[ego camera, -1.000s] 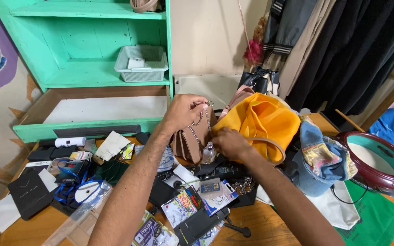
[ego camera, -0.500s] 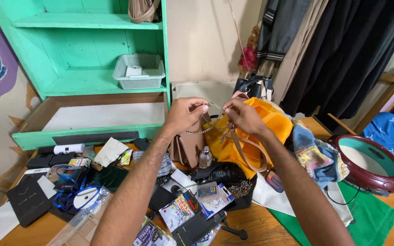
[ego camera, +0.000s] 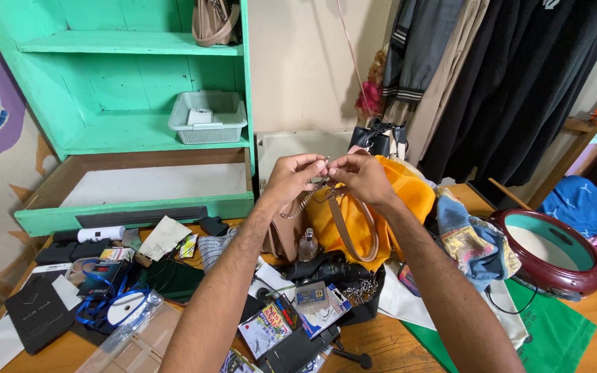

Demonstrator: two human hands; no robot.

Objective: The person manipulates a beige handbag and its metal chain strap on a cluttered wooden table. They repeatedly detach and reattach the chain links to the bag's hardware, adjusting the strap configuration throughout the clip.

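Head view: left hand (ego camera: pixel 291 176) and right hand (ego camera: pixel 357 176) meet fingertip to fingertip, both pinched narrow on a thin metal chain (ego camera: pixel 305 200) held above the tan purse (ego camera: pixel 285 235), just in front of the yellow bag (ego camera: pixel 395 200). Chain looks light, limp and slippery; best gripped at the links near the clasp. Purse is smooth leather, bag is soft cloth. Wooden table (ego camera: pixel 381 345) is cluttered.
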